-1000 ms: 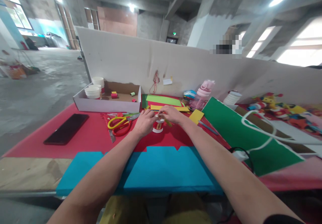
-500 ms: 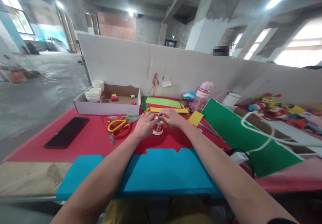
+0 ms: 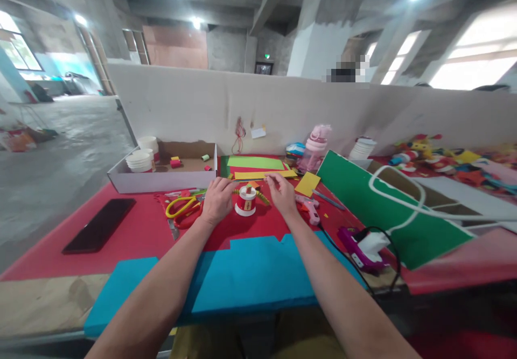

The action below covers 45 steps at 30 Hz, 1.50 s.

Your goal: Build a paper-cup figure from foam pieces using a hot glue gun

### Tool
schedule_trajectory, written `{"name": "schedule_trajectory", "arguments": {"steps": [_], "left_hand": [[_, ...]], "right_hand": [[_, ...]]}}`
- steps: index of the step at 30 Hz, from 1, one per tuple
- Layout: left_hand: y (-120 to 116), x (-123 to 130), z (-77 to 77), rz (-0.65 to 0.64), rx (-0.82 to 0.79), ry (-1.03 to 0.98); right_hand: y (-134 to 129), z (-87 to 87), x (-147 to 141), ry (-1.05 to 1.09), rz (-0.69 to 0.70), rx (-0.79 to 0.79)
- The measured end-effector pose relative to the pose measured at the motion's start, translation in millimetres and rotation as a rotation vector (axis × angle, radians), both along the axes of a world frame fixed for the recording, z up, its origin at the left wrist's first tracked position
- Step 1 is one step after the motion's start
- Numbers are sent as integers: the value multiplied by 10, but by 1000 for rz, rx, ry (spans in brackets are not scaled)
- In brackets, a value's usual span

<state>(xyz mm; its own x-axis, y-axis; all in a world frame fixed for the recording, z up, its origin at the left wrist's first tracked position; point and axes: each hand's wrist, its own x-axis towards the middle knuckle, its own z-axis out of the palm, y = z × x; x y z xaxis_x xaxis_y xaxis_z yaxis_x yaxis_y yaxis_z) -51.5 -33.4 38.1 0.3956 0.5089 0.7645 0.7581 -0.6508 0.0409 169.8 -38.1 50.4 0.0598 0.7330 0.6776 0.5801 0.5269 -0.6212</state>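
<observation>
An upside-down white paper cup [image 3: 245,208] with a red band and a pale label stands on the red table covering. Yellow-green folded paper strips [image 3: 263,198] stick out from both its sides, and a small piece sits on top. My left hand [image 3: 218,200] is just left of the cup, fingers loosely bent near the left strip; whether they touch it I cannot make out. To the cup's right, my right hand [image 3: 282,195] is raised with thumb and fingers apart, and nothing shows in it. Yellow-and-red-handled scissors [image 3: 180,207] lie beside my left hand, partly covered.
A pink glue gun [image 3: 310,208] lies right of my right hand, its cord running near a purple power strip [image 3: 357,251]. Blue sheets [image 3: 258,278] line the front edge. A shallow box [image 3: 165,182] with cups, a phone [image 3: 99,225] and a green board [image 3: 388,213] surround the work.
My hands have moved apart from the cup, left hand leftward and right hand rightward, uncovering the cup and its side strips. The view has shifted right, showing the glue gun and power strip.
</observation>
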Motion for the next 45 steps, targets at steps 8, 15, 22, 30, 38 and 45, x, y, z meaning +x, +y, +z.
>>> {"name": "schedule_trajectory", "arguments": {"steps": [8,15,22,30,38,45], "left_hand": [[189,-148,-113,37,-67,-311],[242,-183,-187,96,-129,-444],[266,-193,-268,150,-200,-527],[257,-197,-335,141,-251,-592],[255,-245,-345,160,-265,-605],[266,-240,-355,110,-252,-593]], "right_hand": [[-104,-288,31,-2,-152,-33],[-165,-237,120,56,-146,-76],[-176,-247,59,96,-82,-111],[-175,-279,56,133,-76,-129],[-173,-286,19,150,-31,-135],[-158,-297,3,164,-29,-59]]}}
